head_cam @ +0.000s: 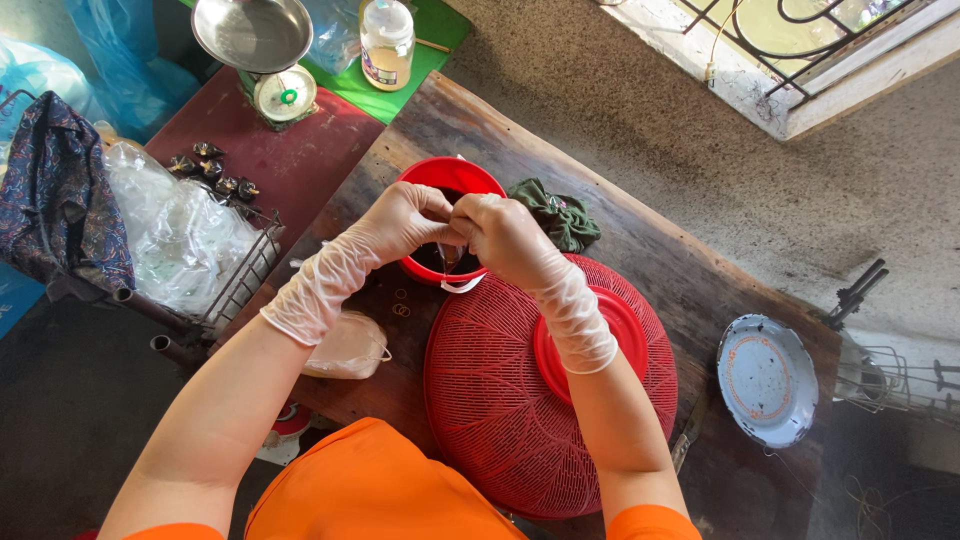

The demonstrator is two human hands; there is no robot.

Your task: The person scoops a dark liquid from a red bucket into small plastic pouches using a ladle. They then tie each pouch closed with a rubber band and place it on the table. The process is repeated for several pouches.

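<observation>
Closest to me, the red woven food cover (500, 400) is sitting on the dark wooden worktop (690, 270). Just beyond it, I am bringing my gloved left hand (400, 225) and right hand (500, 238) together, fingertips pinching a small dark packet (447, 257) with a pale strip (what it is, I cannot tell) over the red bowl (450, 178). Farther off, a green cloth (560, 215) is lying beside the bowl, and a weighing scale (268, 60) is standing at the far edge.

We see thin clear disposable gloves on left hand (400, 225) and right hand (505, 240), cuffs wrinkled past wrists; bare forearms; orange short-sleeved top at bottom centre of frame.
</observation>
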